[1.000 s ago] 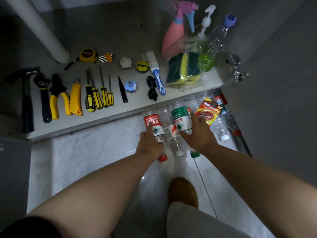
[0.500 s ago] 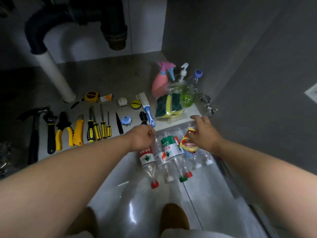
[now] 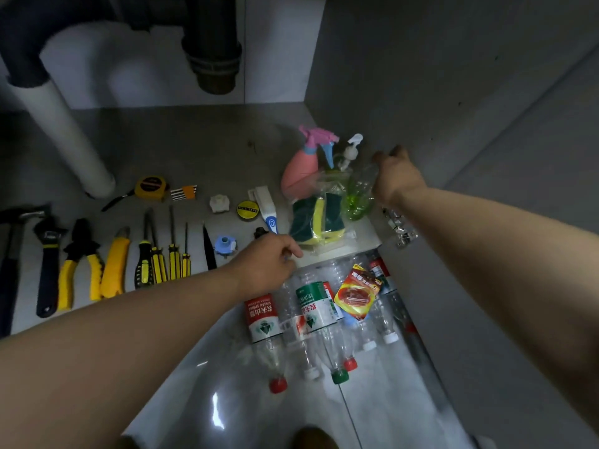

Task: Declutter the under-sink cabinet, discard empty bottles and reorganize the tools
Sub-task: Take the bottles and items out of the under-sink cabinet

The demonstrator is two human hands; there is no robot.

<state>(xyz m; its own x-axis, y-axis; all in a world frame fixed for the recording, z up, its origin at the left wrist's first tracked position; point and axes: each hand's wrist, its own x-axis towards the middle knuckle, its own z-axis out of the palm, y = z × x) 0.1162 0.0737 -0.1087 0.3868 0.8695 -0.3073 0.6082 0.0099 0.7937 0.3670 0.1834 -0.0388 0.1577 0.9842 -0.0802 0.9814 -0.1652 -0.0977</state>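
Observation:
Several empty plastic bottles [image 3: 319,314] lie on the pale floor [image 3: 227,400] in front of the cabinet, caps toward me, with a red snack packet [image 3: 356,294] on top. My right hand [image 3: 397,176] reaches into the cabinet's right corner and grips the top of a clear bottle with green liquid [image 3: 358,197]. My left hand [image 3: 269,264] rests at the cabinet's front edge with its fingers curled; nothing shows in it. Tools lie in a row on the cabinet floor: hammer [image 3: 9,264], wrench [image 3: 48,264], pliers [image 3: 81,264], yellow knife [image 3: 115,264], screwdrivers [image 3: 162,257].
A pink spray bottle [image 3: 299,170], a pump bottle [image 3: 350,153] and bagged sponges [image 3: 319,222] stand beside the clear bottle. A tape measure [image 3: 150,187], tape roll [image 3: 248,209] and brush [image 3: 267,210] lie behind. A white drain pipe [image 3: 64,131] rises at left; a door hinge [image 3: 400,228] at right.
My right hand left the bottles on the floor and rose to the clear bottle in the corner. My left hand lifted off the bottles to the cabinet edge. The view tilted up.

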